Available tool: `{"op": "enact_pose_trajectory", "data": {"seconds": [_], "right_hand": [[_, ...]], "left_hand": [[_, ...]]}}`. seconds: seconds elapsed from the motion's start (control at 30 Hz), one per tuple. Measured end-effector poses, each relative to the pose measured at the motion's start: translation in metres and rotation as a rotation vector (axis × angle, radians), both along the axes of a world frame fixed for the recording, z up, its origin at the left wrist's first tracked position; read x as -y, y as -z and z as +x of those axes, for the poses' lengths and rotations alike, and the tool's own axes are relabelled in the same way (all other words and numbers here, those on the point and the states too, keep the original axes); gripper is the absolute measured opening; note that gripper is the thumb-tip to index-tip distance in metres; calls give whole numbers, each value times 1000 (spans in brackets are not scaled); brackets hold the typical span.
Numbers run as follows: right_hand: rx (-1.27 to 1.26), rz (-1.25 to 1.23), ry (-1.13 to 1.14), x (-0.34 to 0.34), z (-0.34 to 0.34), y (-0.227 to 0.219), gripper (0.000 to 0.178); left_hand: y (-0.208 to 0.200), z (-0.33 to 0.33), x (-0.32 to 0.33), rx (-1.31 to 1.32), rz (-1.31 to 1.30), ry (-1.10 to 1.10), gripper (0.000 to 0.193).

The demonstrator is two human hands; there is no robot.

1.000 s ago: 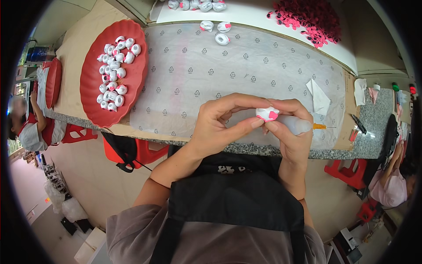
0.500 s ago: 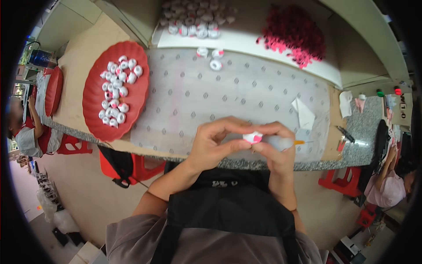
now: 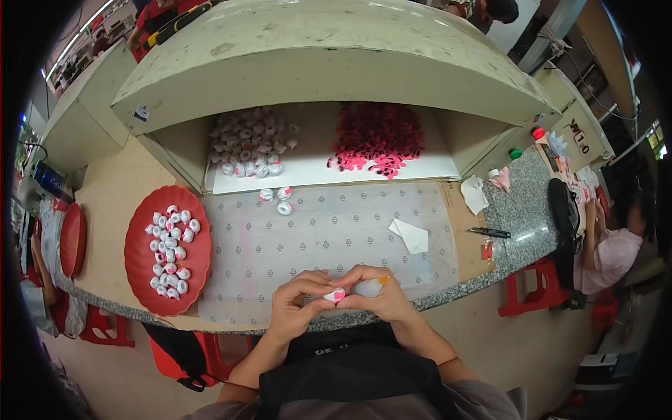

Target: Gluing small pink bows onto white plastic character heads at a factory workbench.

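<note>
Above the table's near edge, my left hand (image 3: pixel 292 302) is closed, pinching a small white ring-like piece with a pink patch (image 3: pixel 336 295) between thumb and fingertips. My right hand (image 3: pixel 388 304) meets it from the other side, its thumb and finger also at the piece. Tucked in that same hand is a translucent squeeze bottle (image 3: pixel 366 288) with an orange tip pointing away to the right. Beneath both hands lies a pale patterned sheet (image 3: pixel 301 245). To the left, a scalloped red plate (image 3: pixel 168 199) carries many similar white-and-pink pieces.
Under a cream shelf (image 3: pixel 336 77) sit a heap of white pieces (image 3: pixel 252 136) and a heap of pink bits (image 3: pixel 378 133). Three white pieces (image 3: pixel 284 208) lie in front. Rightward are folded white paper (image 3: pixel 413 236), a black pen (image 3: pixel 490 232) and a co-worker (image 3: pixel 610 255).
The view has tilted up, so the shelf shows more fully and my hands appear lower. Both hands still hold the piece; the bottle remains in my right hand.
</note>
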State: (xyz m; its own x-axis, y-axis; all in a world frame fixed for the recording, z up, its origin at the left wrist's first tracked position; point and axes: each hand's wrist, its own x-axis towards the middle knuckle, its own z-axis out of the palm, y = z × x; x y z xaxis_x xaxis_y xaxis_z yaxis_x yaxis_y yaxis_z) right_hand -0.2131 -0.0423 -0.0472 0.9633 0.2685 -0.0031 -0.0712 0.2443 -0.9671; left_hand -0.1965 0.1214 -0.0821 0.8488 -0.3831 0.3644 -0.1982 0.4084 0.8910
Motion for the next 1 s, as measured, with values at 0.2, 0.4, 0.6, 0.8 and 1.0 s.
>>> {"op": "enact_pose_trajectory", "data": {"seconds": [0.2,0.4,0.6,0.8,1.0], "right_hand": [[-143,116,-32,-3,3,3,26],[-105,71,-62,1,3,8,26],[-182,138,-52,-5,8,1,23],[-128,95,-63,-2,11,1,23],[-179,114,-50,-5,17,3,23]], "left_hand": [[-3,0,3,-169,-74,30,20],[0,0,0,-185,-83,81,22],[-5,1,0,-209,-104,34,21],[-5,8,1,-89,-17,-8,22],[-9,8,4,-157,72,-137,20]]}}
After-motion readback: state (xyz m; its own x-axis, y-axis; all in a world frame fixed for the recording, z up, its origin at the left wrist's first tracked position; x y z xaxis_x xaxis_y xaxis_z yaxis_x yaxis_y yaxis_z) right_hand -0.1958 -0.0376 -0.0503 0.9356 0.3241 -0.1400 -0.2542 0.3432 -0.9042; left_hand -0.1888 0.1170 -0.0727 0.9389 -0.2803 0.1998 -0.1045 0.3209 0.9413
